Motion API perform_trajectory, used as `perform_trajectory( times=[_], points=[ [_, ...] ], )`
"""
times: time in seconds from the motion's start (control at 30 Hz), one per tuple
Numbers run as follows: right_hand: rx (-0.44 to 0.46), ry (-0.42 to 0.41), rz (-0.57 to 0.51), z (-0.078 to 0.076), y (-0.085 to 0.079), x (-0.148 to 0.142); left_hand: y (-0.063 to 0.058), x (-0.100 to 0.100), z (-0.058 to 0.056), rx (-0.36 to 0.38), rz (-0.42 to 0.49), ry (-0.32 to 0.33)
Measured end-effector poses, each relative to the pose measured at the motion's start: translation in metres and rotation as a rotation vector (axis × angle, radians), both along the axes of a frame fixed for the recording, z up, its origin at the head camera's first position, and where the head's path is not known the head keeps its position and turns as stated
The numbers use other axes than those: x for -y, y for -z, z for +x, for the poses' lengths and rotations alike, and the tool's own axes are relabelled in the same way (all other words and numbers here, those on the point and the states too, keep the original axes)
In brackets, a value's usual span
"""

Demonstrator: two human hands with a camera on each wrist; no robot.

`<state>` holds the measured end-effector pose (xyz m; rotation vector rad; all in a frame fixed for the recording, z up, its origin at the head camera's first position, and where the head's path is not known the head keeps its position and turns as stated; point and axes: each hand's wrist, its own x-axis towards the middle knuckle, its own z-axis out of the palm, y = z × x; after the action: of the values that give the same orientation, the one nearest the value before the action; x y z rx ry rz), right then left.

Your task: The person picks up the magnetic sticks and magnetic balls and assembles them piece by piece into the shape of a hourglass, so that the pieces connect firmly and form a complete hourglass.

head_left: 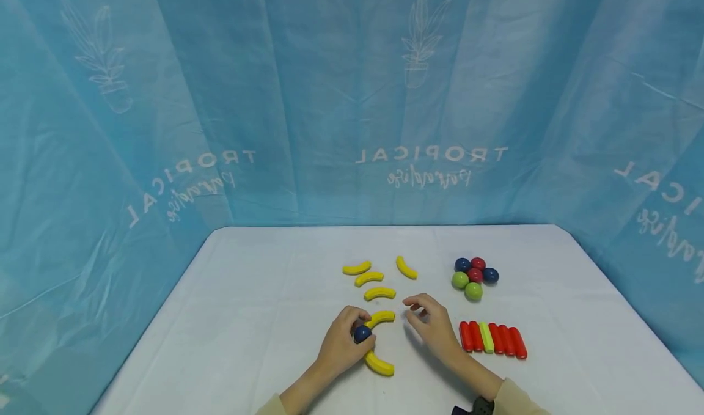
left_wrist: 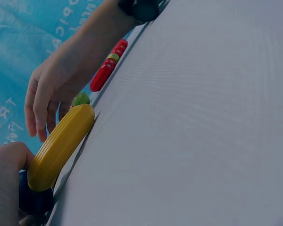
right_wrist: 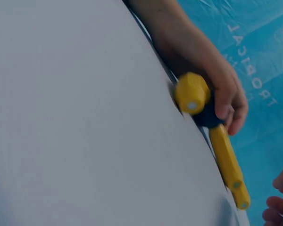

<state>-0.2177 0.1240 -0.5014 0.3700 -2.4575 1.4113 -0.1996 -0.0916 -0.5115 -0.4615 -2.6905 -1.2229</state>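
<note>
My left hand (head_left: pixel 343 343) holds a dark blue ball (head_left: pixel 362 334) between thumb and fingers, low at the white table. Two curved yellow pieces meet the ball: the upper one (head_left: pixel 381 318) reaches up and right, the lower one (head_left: pixel 379 364) down and right. In the left wrist view, a ridged yellow piece (left_wrist: pixel 61 147) stands out in front of the ball (left_wrist: pixel 35 197). My right hand (head_left: pixel 433 326) hovers to the right of these pieces, its fingers loosely bent and thumb apart, with nothing held. Only its fingertips (right_wrist: pixel 280 209) show in the right wrist view.
Beyond the hands lie several more curved yellow pieces (head_left: pixel 379 293), one (head_left: pixel 406 268) set apart. Dark blue, red and green balls (head_left: pixel 475 275) cluster at the back right. Below them is a row of red sticks (head_left: pixel 498 338) with one yellow-green stick (head_left: pixel 486 337). Blue curtains surround the table (head_left: pixel 264 293).
</note>
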Motion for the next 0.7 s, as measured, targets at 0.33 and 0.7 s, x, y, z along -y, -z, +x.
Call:
perform_trajectory(
  times=[0.33, 0.7],
  points=[
    [-0.157, 0.262, 0.052, -0.016, -0.009, -0.063, 0.000, -0.001, 0.000, -0.040, 0.050, -0.022],
    [-0.091, 0.382, 0.058, -0.025, -0.005, -0.095, 0.000, 0.003, -0.005, 0.032, 0.179, -0.148]
  ],
)
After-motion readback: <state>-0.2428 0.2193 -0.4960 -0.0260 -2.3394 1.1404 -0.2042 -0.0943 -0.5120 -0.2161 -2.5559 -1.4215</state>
